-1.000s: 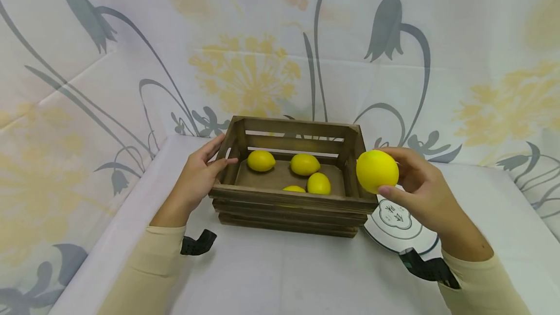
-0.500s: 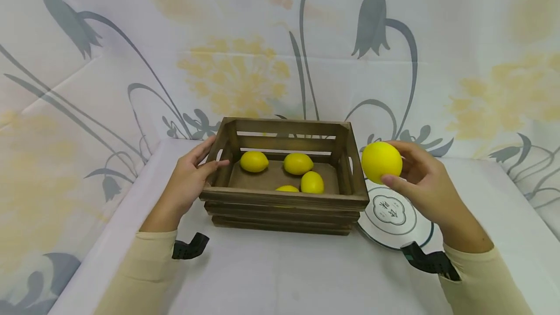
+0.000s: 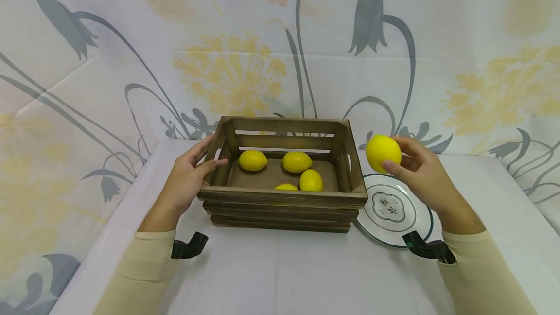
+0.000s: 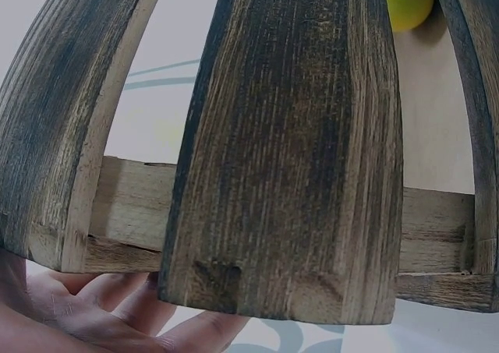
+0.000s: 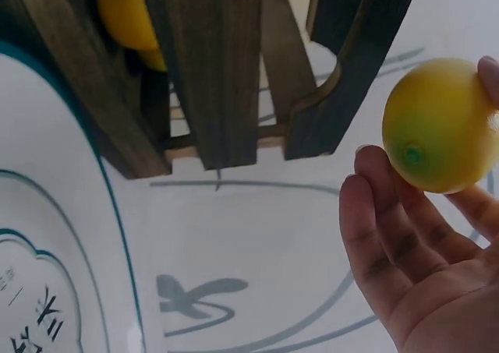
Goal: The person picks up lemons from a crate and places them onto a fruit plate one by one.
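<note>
A brown slatted wooden crate (image 3: pixel 282 210) stands on the table, with several yellow lemons (image 3: pixel 297 162) on its floor. One of them is partly hidden behind the front wall. My left hand (image 3: pixel 181 186) holds the crate's left end, thumb over the rim and fingers along the outside. In the left wrist view, the end slats (image 4: pixel 288 150) cover part of those fingers. My right hand (image 3: pixel 430 179) pinches another lemon (image 3: pixel 383 153) between thumb and fingers. That lemon is up in the air, just right of the crate and over the plate's far side.
To the right of the crate, partly under my right hand in the head view, lies a white plate (image 3: pixel 413 227) with a dark rim and printed characters. A white cloth (image 3: pixel 280 271) covers the table. Behind the crate rises a flower-patterned cloth backdrop (image 3: pixel 245 8).
My right hand has carried its lemon slightly up and away from the crate's right edge, showing more of the plate. The left hand keeps its hold. The head view has shifted a little.
</note>
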### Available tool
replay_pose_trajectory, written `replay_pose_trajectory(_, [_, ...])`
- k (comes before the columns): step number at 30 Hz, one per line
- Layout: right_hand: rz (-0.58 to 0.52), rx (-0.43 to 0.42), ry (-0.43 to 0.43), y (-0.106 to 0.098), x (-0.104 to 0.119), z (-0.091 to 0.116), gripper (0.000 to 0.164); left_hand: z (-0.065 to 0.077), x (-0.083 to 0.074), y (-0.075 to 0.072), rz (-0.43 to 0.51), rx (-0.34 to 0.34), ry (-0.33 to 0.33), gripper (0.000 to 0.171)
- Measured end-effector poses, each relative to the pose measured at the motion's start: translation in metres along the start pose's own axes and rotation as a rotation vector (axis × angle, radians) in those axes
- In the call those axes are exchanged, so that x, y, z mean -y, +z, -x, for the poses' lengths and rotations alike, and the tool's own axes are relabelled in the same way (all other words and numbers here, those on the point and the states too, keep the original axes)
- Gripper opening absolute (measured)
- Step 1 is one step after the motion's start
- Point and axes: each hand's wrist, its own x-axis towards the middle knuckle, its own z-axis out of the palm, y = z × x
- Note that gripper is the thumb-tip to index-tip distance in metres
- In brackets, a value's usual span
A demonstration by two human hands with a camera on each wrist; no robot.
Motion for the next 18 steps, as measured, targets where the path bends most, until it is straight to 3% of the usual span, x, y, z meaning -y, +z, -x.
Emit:
replay_pose_trajectory(9, [0.064,0.058,0.137,0.000,-0.021,-0.006,0.046,-0.001,0.001,0.000,0.007,0.005,0.005,0.062])
replay_pose_trajectory(18, [0.065,0.182,0.144,0.000,-0.042,-0.007,0.045,0.000,0.000,0.000,0.011,0.001,0.002,0.062])
